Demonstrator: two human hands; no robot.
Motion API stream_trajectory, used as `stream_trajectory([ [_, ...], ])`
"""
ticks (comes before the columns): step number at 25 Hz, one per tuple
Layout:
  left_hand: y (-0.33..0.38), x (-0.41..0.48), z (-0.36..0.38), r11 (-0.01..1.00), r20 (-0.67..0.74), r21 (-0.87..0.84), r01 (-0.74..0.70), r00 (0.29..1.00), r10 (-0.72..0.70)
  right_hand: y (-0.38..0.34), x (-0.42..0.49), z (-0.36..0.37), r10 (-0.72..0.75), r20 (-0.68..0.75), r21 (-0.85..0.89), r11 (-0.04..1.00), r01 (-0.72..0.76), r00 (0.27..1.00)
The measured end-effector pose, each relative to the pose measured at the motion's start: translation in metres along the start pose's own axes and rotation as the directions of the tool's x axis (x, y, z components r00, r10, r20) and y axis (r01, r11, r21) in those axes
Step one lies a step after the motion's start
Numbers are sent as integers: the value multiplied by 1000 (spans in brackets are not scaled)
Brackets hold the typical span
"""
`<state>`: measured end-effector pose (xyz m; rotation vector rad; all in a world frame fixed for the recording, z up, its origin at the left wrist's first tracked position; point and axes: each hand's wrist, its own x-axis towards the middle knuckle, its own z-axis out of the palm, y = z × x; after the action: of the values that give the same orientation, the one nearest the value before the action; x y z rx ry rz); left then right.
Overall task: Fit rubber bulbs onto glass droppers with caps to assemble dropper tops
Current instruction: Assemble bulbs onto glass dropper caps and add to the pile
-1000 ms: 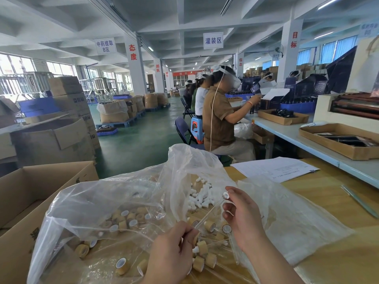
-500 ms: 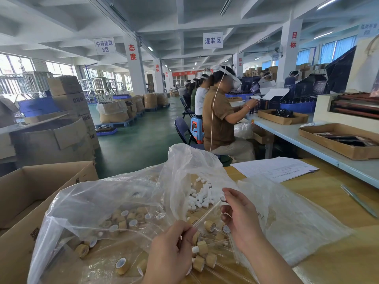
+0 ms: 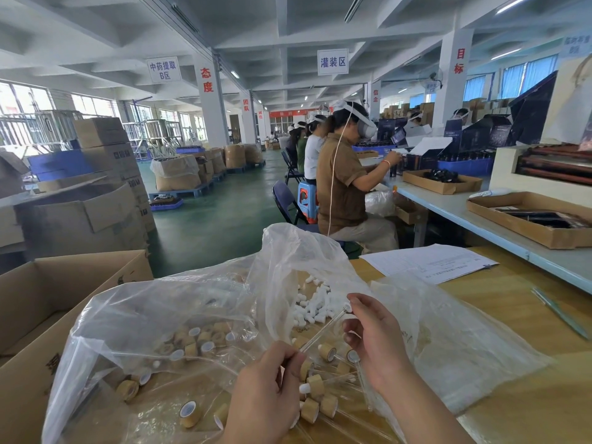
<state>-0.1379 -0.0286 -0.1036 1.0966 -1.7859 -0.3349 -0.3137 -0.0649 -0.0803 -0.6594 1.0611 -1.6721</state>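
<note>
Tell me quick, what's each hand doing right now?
Left hand: pinches the glass dropper at its lower end.
Right hand: pinches its upper end.

Tan, wood-toned caps (image 3: 326,351) with white liners, lower centre. White rubber bulbs (image 3: 309,310) heaped just above. Clear, colourless glass dropper (image 3: 323,330) and clear, faintly milky plastic bag (image 3: 160,315). Honey-yellow desk (image 3: 499,296) at lower right, white printed sheet (image 3: 426,261) on it. Plain brown cardboard box (image 3: 48,299) at lower left. Glossy dark green floor (image 3: 217,213) mid-frame. White pillar (image 3: 208,116) with red characters, white sign (image 3: 332,61) with blue characters, upper centre. Brown shirt (image 3: 339,184), blue stool (image 3: 306,197) at centre.
</note>
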Motion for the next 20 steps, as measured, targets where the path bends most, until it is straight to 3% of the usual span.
stream_trajectory([
  [7,1,2,-1,996,19,84,-2,1000,0,-3,0,0,26,68,58,998,-30,997],
  [12,0,3,1,996,1,55,75,997,-75,-3,-1,-1,-8,132,42,999,3,991],
  [20,-2,2,1,1000,-23,3,16,1000,-16,-6,-5,0,-17,213,79,997,0,977],
])
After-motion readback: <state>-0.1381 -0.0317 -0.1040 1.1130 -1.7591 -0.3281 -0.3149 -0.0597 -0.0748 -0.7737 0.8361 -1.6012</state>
